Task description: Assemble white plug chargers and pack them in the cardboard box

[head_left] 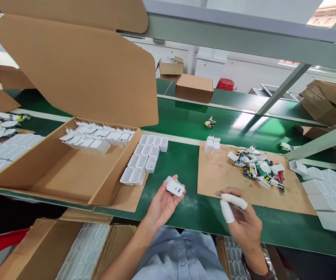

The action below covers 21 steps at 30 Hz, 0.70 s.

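My left hand (163,204) holds a white charger (175,186) near the table's front edge, its port face turned up. To the right, my right hand (240,217) wears white finger cots on the thumb and a finger. Its fingers are closed on a thin metal tool, which looks like tweezers (243,212) and is mostly hidden by the hand. Beyond that hand, circuit boards with white plug caps (257,165) lie heaped on a cardboard sheet (214,175), with red-handled pliers (281,181) beside them. A small group of white chargers (212,144) stands at the sheet's far left corner.
Left of my hands are rows of open white housings (141,159) and an open carton (68,179) with chargers at its back. More housings (328,194) are stacked at the right edge. A slanted metal post (284,89) crosses the right side. One loose board (210,123) lies farther back.
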{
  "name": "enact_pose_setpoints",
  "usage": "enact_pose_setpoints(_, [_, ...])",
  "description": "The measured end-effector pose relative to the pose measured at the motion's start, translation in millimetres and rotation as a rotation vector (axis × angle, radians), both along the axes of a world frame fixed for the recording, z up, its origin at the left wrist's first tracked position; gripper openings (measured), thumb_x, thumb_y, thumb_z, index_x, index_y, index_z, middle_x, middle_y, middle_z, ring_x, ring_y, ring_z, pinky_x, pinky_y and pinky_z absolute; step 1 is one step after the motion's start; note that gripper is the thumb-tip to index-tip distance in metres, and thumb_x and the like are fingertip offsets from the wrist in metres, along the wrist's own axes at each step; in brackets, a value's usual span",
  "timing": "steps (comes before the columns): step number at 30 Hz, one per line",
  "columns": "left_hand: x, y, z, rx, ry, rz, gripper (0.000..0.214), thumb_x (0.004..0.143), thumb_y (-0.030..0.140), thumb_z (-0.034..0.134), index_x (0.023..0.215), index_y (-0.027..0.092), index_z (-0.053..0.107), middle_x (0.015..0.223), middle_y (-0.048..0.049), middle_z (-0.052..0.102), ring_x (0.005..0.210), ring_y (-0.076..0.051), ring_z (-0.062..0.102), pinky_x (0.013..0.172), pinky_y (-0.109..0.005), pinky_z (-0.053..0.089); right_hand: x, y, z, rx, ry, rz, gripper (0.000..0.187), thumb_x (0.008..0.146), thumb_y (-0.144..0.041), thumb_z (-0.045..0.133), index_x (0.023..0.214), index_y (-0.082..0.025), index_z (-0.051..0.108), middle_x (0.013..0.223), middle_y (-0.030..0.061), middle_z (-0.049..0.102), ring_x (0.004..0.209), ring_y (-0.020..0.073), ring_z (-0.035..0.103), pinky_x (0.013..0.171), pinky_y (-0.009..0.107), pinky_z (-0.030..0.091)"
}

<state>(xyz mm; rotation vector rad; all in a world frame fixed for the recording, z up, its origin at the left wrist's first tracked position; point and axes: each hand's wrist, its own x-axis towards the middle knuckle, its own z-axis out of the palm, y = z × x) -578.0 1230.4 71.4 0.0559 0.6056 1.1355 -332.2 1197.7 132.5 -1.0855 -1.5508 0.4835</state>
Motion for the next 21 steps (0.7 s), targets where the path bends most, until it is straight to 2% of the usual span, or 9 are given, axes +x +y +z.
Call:
enact_pose_setpoints(4, [0.1, -1.5, -2.3, 0.018, 0.008, 0.009, 0.051, 0.101, 0.038, 0.068, 0.147, 0.016, 0.058, 0.112, -0.0136, 0.08, 0.097, -0.023, 0.081, 0.09, -0.035, 0.066, -48.6, -5.1, 2.9, 0.114, -0.012, 0.103, 0.041, 0.094, 0.0, 0.062, 0.123, -0.028, 0.072, 0.117, 0.0107, 0.07, 0.103, 0.0228, 0.075, 0.086, 0.039, 0.07])
enact_pose_setpoints(7, [0.0, -3.3, -2.7, 0.035, 0.006, 0.023, 0.055, 0.1, 0.036, 0.068, 0.151, 0.018, 0.054, 0.116, -0.0138, 0.08, 0.101, -0.024, 0.08, 0.092, -0.036, 0.066, -67.1, -5.6, -2.6, 0.147, -0.01, 0.119, 0.049, 0.092, 0.004, 0.059, 0.129, -0.028, 0.069, 0.122, 0.0118, 0.068, 0.106, 0.0229, 0.075, 0.088, 0.04, 0.07])
enact_pose_setpoints(14, [-1.9, -5.9, -3.3, 0.063, -0.014, 0.081, 0.057, 0.094, 0.03, 0.073, 0.148, 0.024, 0.057, 0.122, -0.0116, 0.078, 0.111, -0.027, 0.078, 0.107, -0.044, 0.059, -78.3, -7.9, -12.2, 0.118, 0.007, 0.117, 0.052, 0.093, 0.006, 0.058, 0.132, -0.027, 0.067, 0.127, 0.0119, 0.065, 0.104, 0.0202, 0.075, 0.091, 0.037, 0.068])
enact_pose_setpoints(17, [-3.8, -6.2, -5.5, 0.075, -0.024, 0.094, 0.052, 0.087, 0.028, 0.078, 0.138, 0.025, 0.066, 0.12, -0.0102, 0.079, 0.117, -0.03, 0.076, 0.111, -0.046, 0.056, -81.4, -9.3, -16.2, 0.117, -0.001, 0.119, 0.052, 0.093, 0.006, 0.058, 0.134, -0.026, 0.066, 0.129, 0.0123, 0.063, 0.106, 0.0193, 0.073, 0.092, 0.035, 0.067])
enact_pose_setpoints(21, [-6.1, -6.9, -9.5, 0.074, -0.002, 0.113, 0.035, 0.083, 0.028, 0.079, 0.117, 0.023, 0.075, 0.121, -0.0107, 0.08, 0.121, -0.033, 0.074, 0.115, -0.051, 0.053, -84.5, -9.6, -23.4, 0.172, -0.044, 0.116, 0.059, 0.093, 0.007, 0.056, 0.142, -0.025, 0.061, 0.132, 0.0148, 0.062, 0.111, 0.0213, 0.071, 0.093, 0.038, 0.067])
